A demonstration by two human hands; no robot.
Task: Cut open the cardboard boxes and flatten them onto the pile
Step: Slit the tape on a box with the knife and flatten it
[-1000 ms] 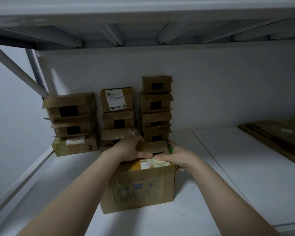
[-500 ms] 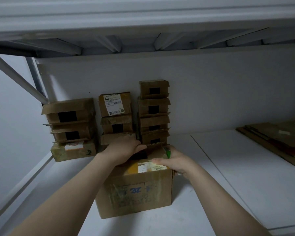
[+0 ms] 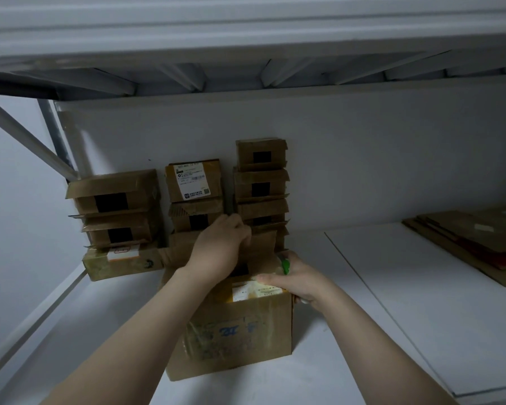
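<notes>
Flap (image 3: 260,244) stands gripped in left fingers (image 3: 241,230) — green cutter (image 3: 285,266) in right fingers (image 3: 270,278).

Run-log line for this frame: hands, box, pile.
box: upright, unflattened | left hand: grips raised rear flap | right hand: holds green cutter | flat pile: far right

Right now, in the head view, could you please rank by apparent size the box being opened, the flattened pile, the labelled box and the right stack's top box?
1. Box being opened, though nearest the camera.
2. Flattened pile, cut off by the frame.
3. Labelled box and right stack's top box: nearly alike, unranked.
</notes>
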